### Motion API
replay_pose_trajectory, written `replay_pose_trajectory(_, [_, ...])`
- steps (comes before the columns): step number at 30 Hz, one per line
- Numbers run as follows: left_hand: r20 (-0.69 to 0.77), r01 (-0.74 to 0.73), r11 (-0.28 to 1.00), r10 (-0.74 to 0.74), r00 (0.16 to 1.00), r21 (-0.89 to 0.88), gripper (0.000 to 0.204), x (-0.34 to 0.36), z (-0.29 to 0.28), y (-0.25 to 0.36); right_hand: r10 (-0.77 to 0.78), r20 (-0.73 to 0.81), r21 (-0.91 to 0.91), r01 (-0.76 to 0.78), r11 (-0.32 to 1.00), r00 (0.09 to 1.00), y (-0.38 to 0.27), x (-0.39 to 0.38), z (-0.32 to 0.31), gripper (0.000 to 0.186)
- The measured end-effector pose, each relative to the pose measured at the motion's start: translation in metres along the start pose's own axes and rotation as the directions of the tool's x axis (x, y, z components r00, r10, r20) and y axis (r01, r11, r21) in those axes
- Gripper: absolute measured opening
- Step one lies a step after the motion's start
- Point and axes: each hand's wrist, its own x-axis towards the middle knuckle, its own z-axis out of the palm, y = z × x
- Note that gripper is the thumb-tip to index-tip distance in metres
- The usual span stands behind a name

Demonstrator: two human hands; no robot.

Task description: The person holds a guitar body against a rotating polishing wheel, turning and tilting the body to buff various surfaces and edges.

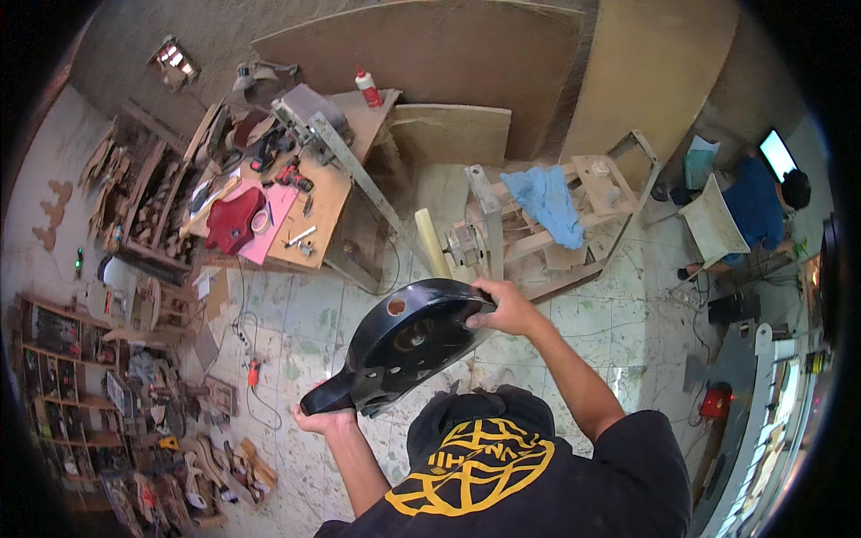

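I hold a glossy black guitar body at an angle in front of me, its rim with a round hole turned upward. My left hand grips the narrow lower-left end from beneath. My right hand is closed on the upper-right edge, thumb over the dark face. Just beyond the body are a pale yellow upright strip and a metal motor on a wooden frame with a blue cloth over it.
A cluttered workbench holds tools, a red guitar body and a bottle. Shelves and wooden pieces crowd the left. A corded tool lies on the floor. At right, a person sits at a screen.
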Motion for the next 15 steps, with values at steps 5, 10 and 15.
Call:
replay_pose_trajectory(5, [-0.150, 0.017, 0.994, -0.002, 0.989, 0.103, 0.055, 0.013, -0.071, -0.002, 0.060, 0.094, 0.069, -0.067, 0.995, 0.994, 0.069, -0.002, 0.050, 0.063])
replay_pose_trajectory(10, [-0.403, 0.205, 0.966, -0.127, 0.906, 0.157, 0.071, 0.039, -0.121, -0.017, 0.226, 0.242, -0.083, -0.212, 0.974, 0.943, 0.056, -0.003, 0.068, 0.060])
replay_pose_trajectory(15, [-0.159, 0.268, 0.947, -0.241, 0.957, 0.176, 0.080, 0.055, -0.137, -0.069, 0.329, 0.344, -0.348, -0.206, 0.915, 0.879, 0.011, 0.007, 0.037, 0.056])
